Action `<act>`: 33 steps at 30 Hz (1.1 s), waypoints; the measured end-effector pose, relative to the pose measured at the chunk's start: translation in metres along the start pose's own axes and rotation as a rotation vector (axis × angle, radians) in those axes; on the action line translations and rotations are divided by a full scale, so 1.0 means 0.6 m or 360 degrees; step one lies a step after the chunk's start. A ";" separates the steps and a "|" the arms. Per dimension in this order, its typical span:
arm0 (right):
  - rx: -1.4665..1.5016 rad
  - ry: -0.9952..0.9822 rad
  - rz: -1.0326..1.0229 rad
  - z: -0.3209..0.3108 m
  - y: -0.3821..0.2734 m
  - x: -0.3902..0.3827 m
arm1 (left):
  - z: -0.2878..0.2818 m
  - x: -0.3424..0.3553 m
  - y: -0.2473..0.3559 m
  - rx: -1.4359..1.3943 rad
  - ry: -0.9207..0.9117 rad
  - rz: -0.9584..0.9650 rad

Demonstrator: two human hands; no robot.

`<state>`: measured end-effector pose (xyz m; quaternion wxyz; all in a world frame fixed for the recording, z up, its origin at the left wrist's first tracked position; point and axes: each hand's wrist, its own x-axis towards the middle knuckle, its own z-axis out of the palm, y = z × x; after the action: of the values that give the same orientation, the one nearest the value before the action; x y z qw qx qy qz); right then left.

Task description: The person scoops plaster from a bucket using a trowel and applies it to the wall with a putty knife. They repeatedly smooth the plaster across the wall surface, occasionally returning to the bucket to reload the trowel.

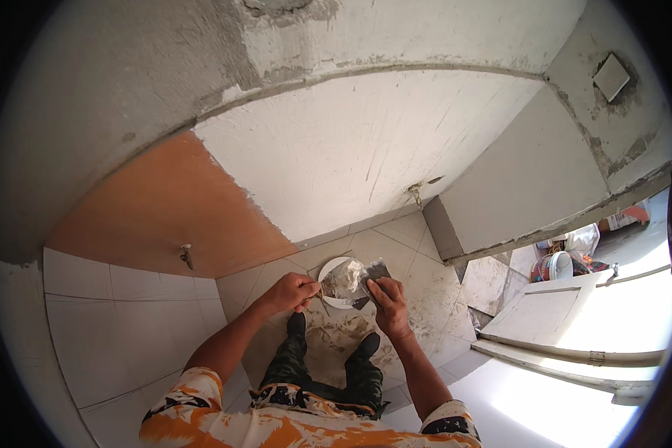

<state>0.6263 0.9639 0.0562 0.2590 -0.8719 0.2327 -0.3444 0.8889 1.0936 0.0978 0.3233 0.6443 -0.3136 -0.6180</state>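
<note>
My left hand [295,291] is closed round the handle of a putty knife [330,282], held out over a round white container [336,302] on the floor. A lump of wet white putty [349,276] sits on the blades between my hands. My right hand [388,306] grips a wide grey metal scraper [373,270] at the putty's right side. Both tools are close together, and where they touch is hard to make out.
Ahead is a wall, part white [366,149], part orange [142,194], with two pipe fittings low on it. My feet stand on smeared tiles [440,313]. At right are a doorway ledge, a white door [537,313] and buckets [552,266] with bags.
</note>
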 end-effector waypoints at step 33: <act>0.2771 0.0131 0.1625 -0.106 -0.436 0.162 | -0.030 -0.377 0.182 -0.0688 0.0805 0.0465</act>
<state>0.7036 1.0870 0.3028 0.9135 -0.1630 0.2545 -0.2723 0.8977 1.2109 0.3205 0.6043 0.6420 -0.1745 -0.4384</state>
